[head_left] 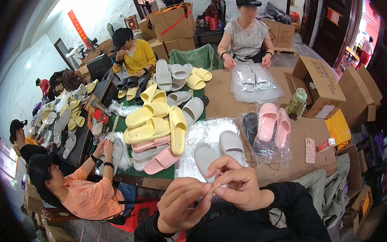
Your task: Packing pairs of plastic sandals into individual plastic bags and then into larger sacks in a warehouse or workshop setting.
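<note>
"Left hand [185, 204], right hand [239, 186]?"
"Fingertips pinched together; anything between, I can't tell."
"And the gray slide sandals [206, 158]?"
"Just beyond, by the table's [301, 132] near edge."

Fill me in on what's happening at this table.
The wearer's left hand and right hand meet at the fingertips near the table's edge; anything pinched between them is too small to tell. Just beyond, two gray slippers lie on a silvery sheet. Yellow, pink and gray slippers are piled to the left. Across the table, a co-worker has both hands at a clear bag with slippers.
</note>
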### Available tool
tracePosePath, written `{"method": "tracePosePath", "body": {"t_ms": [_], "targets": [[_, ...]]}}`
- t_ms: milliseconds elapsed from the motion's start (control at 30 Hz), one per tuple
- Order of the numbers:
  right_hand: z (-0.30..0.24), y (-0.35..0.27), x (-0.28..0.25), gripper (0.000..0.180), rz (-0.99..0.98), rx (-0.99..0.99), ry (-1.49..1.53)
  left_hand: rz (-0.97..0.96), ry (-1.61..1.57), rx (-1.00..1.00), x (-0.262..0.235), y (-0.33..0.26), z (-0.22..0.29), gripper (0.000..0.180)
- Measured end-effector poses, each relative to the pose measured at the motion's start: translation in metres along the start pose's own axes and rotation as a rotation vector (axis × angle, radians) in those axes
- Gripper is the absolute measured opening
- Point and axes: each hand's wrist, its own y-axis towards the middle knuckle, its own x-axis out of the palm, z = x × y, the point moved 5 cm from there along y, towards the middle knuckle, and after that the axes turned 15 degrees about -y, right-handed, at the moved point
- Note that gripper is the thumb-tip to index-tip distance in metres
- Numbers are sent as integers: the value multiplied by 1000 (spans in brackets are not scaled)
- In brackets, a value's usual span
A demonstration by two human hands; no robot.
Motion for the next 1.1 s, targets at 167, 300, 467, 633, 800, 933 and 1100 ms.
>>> {"method": "tracePosePath", "body": {"t_ms": [167,300,467,633,800,933,1100], "targets": [[2,0,-3,11,3,16,16,-34,41,26,4,1,0,31],[0,1,0,10,3,19,19,-30,101,70,6,0,5,32],[1,2,0,10,-17,-9,9,-36,119,107,6,-1,4,33],[0,2,1,9,-26,-16,6,-5,135,99,7,2,7,29],[1,1,1,7,-20,7,22,-3,152,97,8,1,7,28],[2,1,1,7,-7,1,-1,-2,161,97,10,2,7,28],[4,-1,1,6,52,-25,6,13,168,113,13,2,6,29]]}}
